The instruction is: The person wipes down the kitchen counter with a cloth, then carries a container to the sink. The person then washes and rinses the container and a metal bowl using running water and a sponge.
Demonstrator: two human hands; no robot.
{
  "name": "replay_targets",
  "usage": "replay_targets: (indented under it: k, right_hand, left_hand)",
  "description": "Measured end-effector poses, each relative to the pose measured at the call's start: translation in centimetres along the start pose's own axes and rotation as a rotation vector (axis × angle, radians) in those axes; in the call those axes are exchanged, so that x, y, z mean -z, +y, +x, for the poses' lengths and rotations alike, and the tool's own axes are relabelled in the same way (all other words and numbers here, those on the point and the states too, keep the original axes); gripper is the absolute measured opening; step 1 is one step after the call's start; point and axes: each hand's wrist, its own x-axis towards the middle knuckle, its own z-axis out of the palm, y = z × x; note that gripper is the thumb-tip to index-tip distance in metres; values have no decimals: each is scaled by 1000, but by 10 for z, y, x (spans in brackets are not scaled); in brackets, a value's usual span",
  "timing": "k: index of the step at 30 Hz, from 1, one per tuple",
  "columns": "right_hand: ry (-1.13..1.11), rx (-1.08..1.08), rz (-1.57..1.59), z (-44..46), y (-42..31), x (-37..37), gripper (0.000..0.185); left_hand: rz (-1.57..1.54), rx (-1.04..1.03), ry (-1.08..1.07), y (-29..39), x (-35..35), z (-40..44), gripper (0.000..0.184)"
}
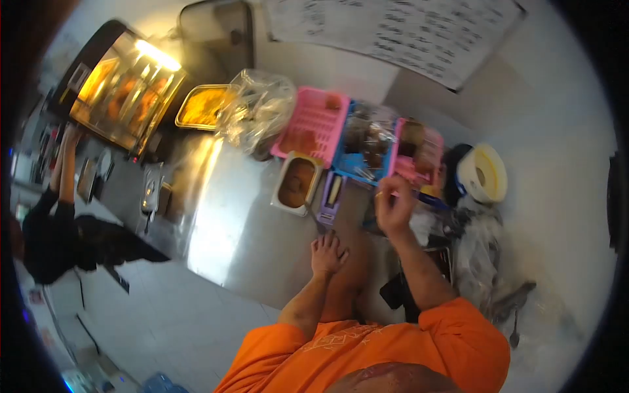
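My left hand point(329, 254) lies on the steel counter point(236, 226) with its fingers spread, holding nothing, just below a purple tray point(332, 198). Beside that tray stands a metal container point(297, 183) of brown sauce, with a utensil handle sticking out toward my left hand. My right hand point(395, 205) is raised in front of a pink basket point(429, 154), its fingers curled together; whether anything is between them is too small to make out. A blue basket point(355, 160) with plastic-wrapped items is to the left of my right hand.
A lit glass warmer point(124, 92), a tray of yellow food point(202, 107), plastic bags point(257, 105) and a larger pink basket point(318, 121) line the back. At the right are a white bowl point(483, 173) and more bags. A person in black point(56, 229) reaches toward the warmer at left.
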Motion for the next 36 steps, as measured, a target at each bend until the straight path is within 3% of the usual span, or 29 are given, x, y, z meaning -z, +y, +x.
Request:
replay_targets:
  k: [1, 3, 5, 9, 12, 13, 16, 19, 22, 25, 27, 29, 31, 33, 36]
  right_hand:
    - [-229, -111, -207, -35, 9, 9, 42]
    - [-570, -53, -933, -131, -4, 26, 61]
    - [-950, -284, -605, -187, -6, 41, 68]
    - [-1055, -437, -446, -249, -25, 60, 50]
    - [-778, -790, -186, -263, -59, 86, 47]
    - [-600, -772, -190, -288, -57, 85, 43]
    - [-348, -816, -232, -376, -54, 75, 39]
    - [84, -1000, 70, -478, -65, 58, 37]
    - [462, -1118, -116, -576, -88, 25, 35]
    - [585, -1133, -306, -643, -90, -3, 32]
    - [625, -1201, -199, -648, -106, -11, 35]
    - [665, -1415, 34, -633, -126, -9, 39]
    - [463, -1324, -219, -673, -84, -55, 47]
    - [587, -1198, -44, -660, -98, -63, 48]
    - [408, -1256, 27, -645, -97, -58, 44]
  left_hand:
    - [-8, -12, -3, 2, 0, 0, 44]
    - [-14, -19, 34, 6, -3, 0, 42]
    - [-19, -34, 26, 7, -6, -4, 42]
    - [-9, -46, 8, 11, -7, -11, 42]
    - [1, -81, 59, 10, -10, -11, 41]
    - [3, -87, 72, 11, -6, -16, 41]
    - [-82, -99, -19, 16, 12, -19, 43]
    - [-253, -67, -119, 4, 12, -20, 34]
    - [-864, -99, -750, -31, -17, -22, 30]
    - [-701, -455, -1419, 7, 43, -57, 39]
    - [-507, -674, -1757, 68, 124, -98, 58]
    - [-616, -646, -1996, 60, 129, -117, 70]
    - [-669, -604, -2257, 55, 124, -133, 75]
    - [-630, -553, -2347, 59, 115, -143, 74]
    - [-611, -511, -2298, 52, 106, -150, 73]
